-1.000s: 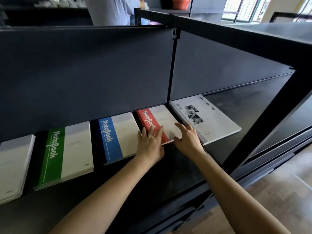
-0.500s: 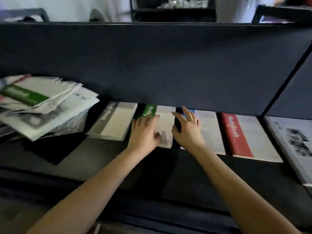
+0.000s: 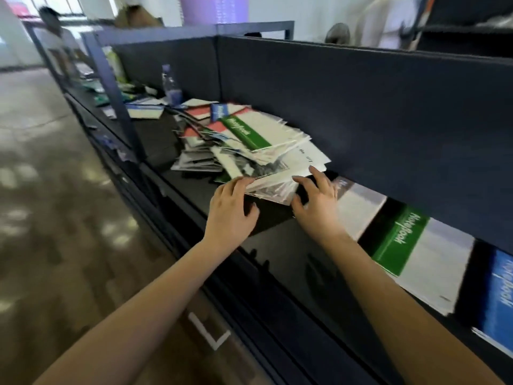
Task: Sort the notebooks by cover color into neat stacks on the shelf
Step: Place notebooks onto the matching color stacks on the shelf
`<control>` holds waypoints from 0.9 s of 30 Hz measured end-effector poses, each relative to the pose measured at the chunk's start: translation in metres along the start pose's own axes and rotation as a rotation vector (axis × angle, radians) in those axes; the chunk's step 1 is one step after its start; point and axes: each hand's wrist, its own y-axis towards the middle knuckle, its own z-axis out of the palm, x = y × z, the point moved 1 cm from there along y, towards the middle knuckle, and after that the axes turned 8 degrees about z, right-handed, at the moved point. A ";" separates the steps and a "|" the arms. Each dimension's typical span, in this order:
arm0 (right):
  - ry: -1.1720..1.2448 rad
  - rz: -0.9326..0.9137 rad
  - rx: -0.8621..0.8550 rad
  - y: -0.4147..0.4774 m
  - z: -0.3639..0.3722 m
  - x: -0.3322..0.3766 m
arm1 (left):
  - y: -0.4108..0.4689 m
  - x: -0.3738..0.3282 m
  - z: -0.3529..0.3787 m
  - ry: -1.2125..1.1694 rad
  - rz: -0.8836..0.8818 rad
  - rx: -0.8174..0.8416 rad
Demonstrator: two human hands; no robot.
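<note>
A messy pile of notebooks (image 3: 249, 145) lies on the dark shelf (image 3: 280, 245), a green-spined one (image 3: 244, 132) on top. My left hand (image 3: 231, 211) touches the pile's near lower edge with straight fingers. My right hand (image 3: 316, 201) hovers at the pile's right corner, fingers spread, holding nothing. To the right lie sorted stacks: a grey-spined notebook (image 3: 358, 209), a green-spined notebook (image 3: 416, 254) and a blue-spined notebook (image 3: 499, 298) at the frame's edge.
A dark back panel (image 3: 361, 107) overhangs the shelf. A plastic bottle (image 3: 170, 84) and more loose notebooks (image 3: 145, 108) sit further left behind a metal upright (image 3: 111, 87). People stand in the background. Open floor (image 3: 55, 218) lies to my left.
My view swung left along the shelf. Both hands moved from the red notebook, past the green and blue stacks, to the messy pile.
</note>
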 end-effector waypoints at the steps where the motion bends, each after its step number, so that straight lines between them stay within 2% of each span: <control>1: 0.015 -0.017 0.007 0.006 0.007 0.011 | 0.000 0.012 -0.006 -0.006 -0.026 -0.004; 7: 0.084 -0.109 -0.009 0.041 0.042 0.064 | 0.018 0.076 -0.032 -0.057 -0.123 -0.052; 12: 0.014 -0.107 0.013 0.081 0.060 0.090 | 0.046 0.113 -0.039 -0.086 -0.138 -0.045; 17: -0.195 0.009 0.085 0.130 0.073 0.103 | 0.076 0.133 -0.034 -0.206 -0.163 0.018; 22: -0.281 0.157 0.279 0.160 0.093 0.110 | 0.092 0.152 -0.029 -0.275 -0.161 0.065; 27: -0.470 0.205 0.275 0.175 0.112 0.124 | 0.105 0.183 -0.037 -0.301 -0.156 0.076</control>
